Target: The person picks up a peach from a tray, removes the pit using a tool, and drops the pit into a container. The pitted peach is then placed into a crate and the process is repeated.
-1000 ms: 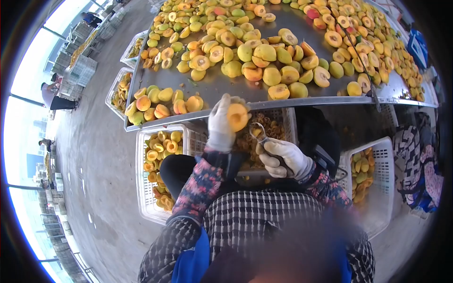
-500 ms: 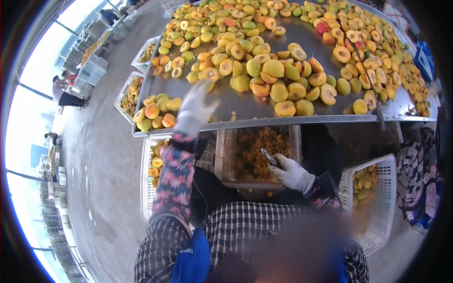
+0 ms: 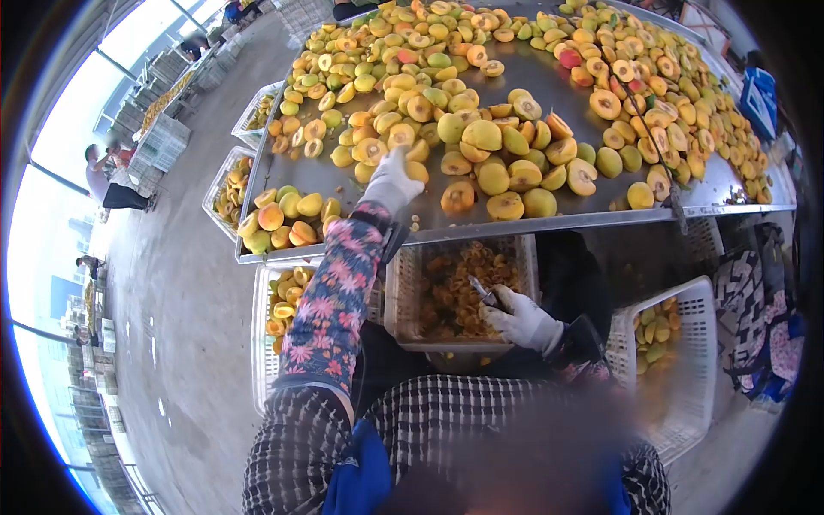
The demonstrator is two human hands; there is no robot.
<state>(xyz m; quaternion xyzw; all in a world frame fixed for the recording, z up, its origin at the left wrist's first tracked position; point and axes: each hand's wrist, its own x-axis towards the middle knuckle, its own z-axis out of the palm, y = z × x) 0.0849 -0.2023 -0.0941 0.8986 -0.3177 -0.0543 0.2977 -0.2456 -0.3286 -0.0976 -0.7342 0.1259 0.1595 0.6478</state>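
My left hand, in a white glove, reaches over the metal table. Its fingers curl round a yellow peach half, partly hidden by the hand, at the edge of a heap of halved peaches. Another peach half lies just to the right, cut face showing. My right hand, also gloved, is closed on a small metal hand tool whose exact kind I cannot make out. That hand is above the right front of a crate holding brownish-orange pits and scraps.
White crates of peach halves stand at the left and right of my legs. Another crate is beside the table's left edge. A dark cord crosses the tabletop at the right. Several people work at far tables.
My left hand has moved forward and right from the table's front left to the peach heap, its fingers closing round a half. A peach half now sits nearer the front edge. The right hand keeps the tool.
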